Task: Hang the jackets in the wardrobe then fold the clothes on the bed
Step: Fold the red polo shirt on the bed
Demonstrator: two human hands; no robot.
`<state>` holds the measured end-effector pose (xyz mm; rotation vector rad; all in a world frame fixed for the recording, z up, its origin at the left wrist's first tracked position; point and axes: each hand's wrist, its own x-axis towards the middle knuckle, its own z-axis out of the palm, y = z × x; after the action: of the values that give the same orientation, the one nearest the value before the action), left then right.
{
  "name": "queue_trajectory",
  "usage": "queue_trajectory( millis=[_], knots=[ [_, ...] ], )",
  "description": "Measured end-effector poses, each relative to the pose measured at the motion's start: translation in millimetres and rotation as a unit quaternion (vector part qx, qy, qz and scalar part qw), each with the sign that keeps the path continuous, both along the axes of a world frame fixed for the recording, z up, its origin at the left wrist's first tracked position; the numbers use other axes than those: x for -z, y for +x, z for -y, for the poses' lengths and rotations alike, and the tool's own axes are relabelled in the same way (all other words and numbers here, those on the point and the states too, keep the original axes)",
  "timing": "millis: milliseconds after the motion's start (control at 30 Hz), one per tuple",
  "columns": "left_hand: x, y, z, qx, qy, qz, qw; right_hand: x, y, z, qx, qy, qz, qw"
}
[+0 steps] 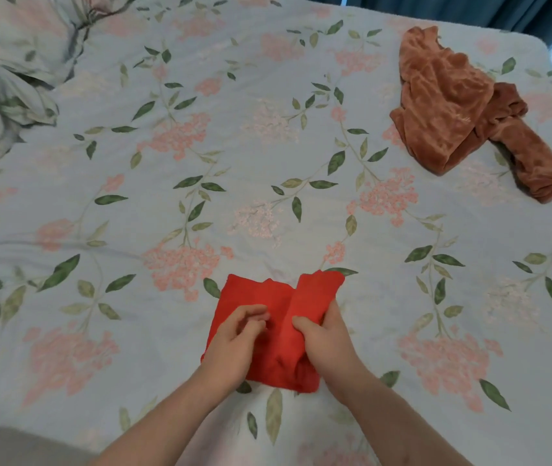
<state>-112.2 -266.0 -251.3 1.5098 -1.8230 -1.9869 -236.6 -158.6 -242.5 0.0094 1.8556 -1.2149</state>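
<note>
A small red garment [278, 297] lies partly folded on the bed near its front edge. My right hand [325, 338] grips the garment's right part, thumb on top and fingers curled under a raised fold. My left hand [237, 341] rests on the garment's left part with loosely bent fingers that hold nothing. A crumpled rust-brown velvet garment [452, 105] lies unfolded at the far right of the bed, one sleeve stretched toward the right edge.
The bed [200, 183] is covered by a pale blue sheet with pink flowers and green leaves. A bunched duvet or pillow [2, 79] in the same print sits at the far left. Dark teal curtains [469, 8] hang behind the bed.
</note>
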Motion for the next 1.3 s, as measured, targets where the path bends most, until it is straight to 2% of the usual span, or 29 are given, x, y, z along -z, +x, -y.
queue_trajectory(
  millis=[67, 167, 267, 333, 400, 467, 567, 667, 767, 833, 867, 933, 1000, 1067, 1167, 1233, 1300],
  knots=[
    [-3, 7, 14, -0.051, 0.026, -0.002, 0.998, 6, 15, 24, -0.055, -0.012, -0.001, 0.998],
    [-6, 14, 28, -0.074, 0.058, 0.002, 0.996, 19, 35, 53, -0.109, -0.030, 0.001, 0.994],
    [4, 23, 39, -0.084, 0.052, 0.046, 0.994, 35, 44, 63, -0.111, -0.046, 0.043, 0.992],
    [15, 28, 46, -0.069, 0.044, 0.086, 0.993, 42, 46, 60, -0.104, -0.034, 0.025, 0.994],
    [20, 31, 51, -0.061, 0.043, 0.101, 0.992, 39, 44, 49, -0.095, -0.021, -0.024, 0.995],
    [23, 29, 55, -0.043, 0.031, 0.113, 0.992, 33, 37, 36, -0.082, 0.001, -0.122, 0.989],
    [35, 27, 61, -0.003, 0.010, 0.133, 0.991, 40, 20, 17, -0.064, 0.056, -0.259, 0.962],
    [54, 28, 67, 0.077, -0.066, 0.179, 0.979, 55, 14, 7, -0.138, 0.121, -0.268, 0.946],
    [67, 31, 71, 0.171, -0.093, 0.222, 0.956, 69, 18, 7, -0.223, 0.118, -0.266, 0.930],
    [71, 33, 73, 0.187, -0.133, 0.257, 0.939, 76, 21, 12, -0.267, 0.127, -0.257, 0.920],
    [71, 34, 73, 0.169, -0.189, 0.260, 0.932, 80, 24, 16, -0.285, 0.137, -0.252, 0.915],
    [71, 29, 70, 0.140, -0.327, 0.216, 0.909, 88, 28, 21, -0.307, 0.153, -0.254, 0.904],
    [68, 15, 68, 0.156, -0.377, 0.157, 0.900, 96, 32, 22, -0.310, 0.157, -0.265, 0.900],
    [69, -1, 67, 0.196, -0.317, 0.152, 0.915, 102, 33, 20, -0.306, 0.152, -0.270, 0.900],
    [75, -21, 74, 0.199, -0.222, 0.205, 0.932, 100, 32, 14, -0.282, 0.119, -0.269, 0.913],
    [74, -25, 78, 0.182, -0.218, 0.185, 0.941, 96, 30, 8, -0.259, 0.105, -0.277, 0.919],
    [72, -19, 81, 0.163, -0.252, 0.139, 0.944, 93, 30, 2, -0.253, 0.101, -0.288, 0.918]
  ],
)
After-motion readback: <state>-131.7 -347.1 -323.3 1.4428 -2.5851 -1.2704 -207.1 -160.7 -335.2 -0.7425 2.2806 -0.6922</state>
